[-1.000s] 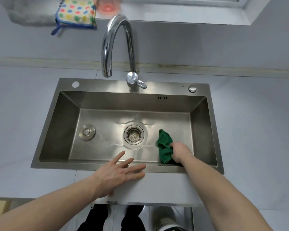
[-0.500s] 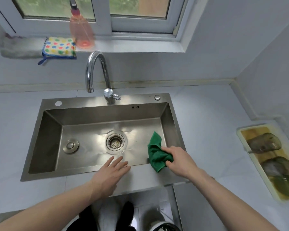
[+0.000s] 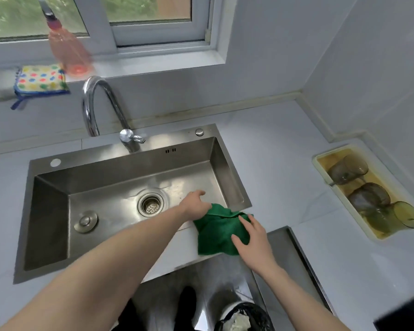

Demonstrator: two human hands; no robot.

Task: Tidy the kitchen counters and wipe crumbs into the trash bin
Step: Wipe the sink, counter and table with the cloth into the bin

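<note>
A green cloth (image 3: 214, 235) lies spread on the counter's front strip at the right front corner of the steel sink (image 3: 120, 155). My left hand (image 3: 194, 203) reaches across over the sink's front rim and grips the cloth's upper left edge; its fingers are hidden behind the fabric. My right hand (image 3: 252, 242) rests flat on the cloth's right side with fingers apart. A black-lined trash bin (image 3: 257, 310) with crumpled white waste stands on the floor below the counter edge. No crumbs can be made out on the pale countertop (image 3: 285, 168).
A curved chrome faucet (image 3: 91, 108) rises behind the sink. A pale tray (image 3: 319, 160) with several amber glasses sits at the right by the wall. A pink bottle (image 3: 67, 48) and a dotted cloth (image 3: 41, 78) rest on the window sill.
The view swung right and down. My right hand lifted the green cloth out of the sink onto the counter's front strip and flattened on it. My left hand crossed over to its edge.
</note>
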